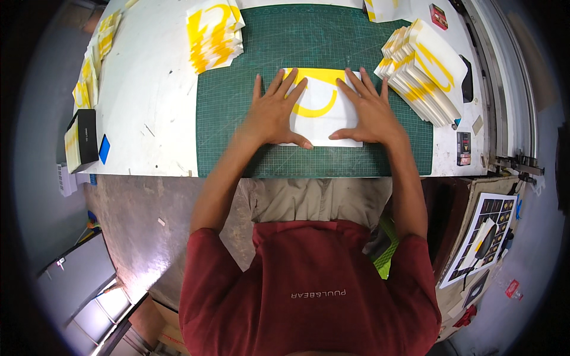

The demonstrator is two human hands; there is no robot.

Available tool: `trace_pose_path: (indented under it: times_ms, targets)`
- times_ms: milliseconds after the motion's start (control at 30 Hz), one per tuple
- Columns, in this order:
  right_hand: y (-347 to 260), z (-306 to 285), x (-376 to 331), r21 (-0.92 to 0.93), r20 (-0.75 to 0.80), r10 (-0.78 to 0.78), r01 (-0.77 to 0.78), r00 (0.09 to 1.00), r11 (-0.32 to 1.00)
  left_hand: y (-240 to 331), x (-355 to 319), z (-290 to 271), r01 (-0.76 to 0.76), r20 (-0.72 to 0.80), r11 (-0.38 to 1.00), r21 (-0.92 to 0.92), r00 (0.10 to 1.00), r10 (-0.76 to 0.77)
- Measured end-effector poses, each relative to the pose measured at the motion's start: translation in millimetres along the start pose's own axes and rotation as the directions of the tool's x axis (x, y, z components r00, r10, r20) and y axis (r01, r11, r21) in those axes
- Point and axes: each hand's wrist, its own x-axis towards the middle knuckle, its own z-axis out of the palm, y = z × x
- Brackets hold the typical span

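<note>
A white sheet of paper with yellow print lies flat on the green cutting mat, near the table's front edge. Across its left side rests my left hand, fingers spread and thumb on the lower edge. My right hand lies on its right side in the same way, thumb pointing inward. Both hands press on the paper from above; neither grips it. The yellow band runs along the paper's far edge, with a yellow curve below it.
Folded white-and-yellow papers are stacked at the right and at the far left of the mat. More stand along the table's left edge, by a black box. Small red and black boxes sit at the right, beside a metal rail.
</note>
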Motion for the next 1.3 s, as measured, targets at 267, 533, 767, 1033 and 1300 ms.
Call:
trace_pose_path:
  times_ms: [267,533,767,1033,1300]
  targets:
    - [-35.0,43.3,33.8,0.115,-0.208,-0.029,0.054,0.978,0.992,-3.4,9.8,-9.8,0.043,0.094,0.998,0.035,0.994,-0.047]
    - [-14.1,2.7,-24.0,0.081,-0.235,0.015,0.004,0.972,0.997,5.9,4.1,-15.0,-0.096,-0.063,0.995,0.038,0.993,0.098]
    - [-23.7,15.7,-42.1,0.224,-0.192,-0.083,0.126,0.978,0.966,32.5,-33.4,20.7,-0.181,-0.315,0.983,-0.037,0.935,0.16]
    - [-41.5,49.2,-71.5,0.082,-0.382,-0.203,0.252,0.902,0.964,51.3,-61.7,47.9,-0.181,-0.396,0.983,0.023,0.901,0.175]
    - [-49.9,55.4,-87.7,0.118,-0.349,-0.158,0.211,0.924,0.97,65.1,-78.3,64.1,-0.106,-0.355,0.993,-0.044,0.931,0.084]
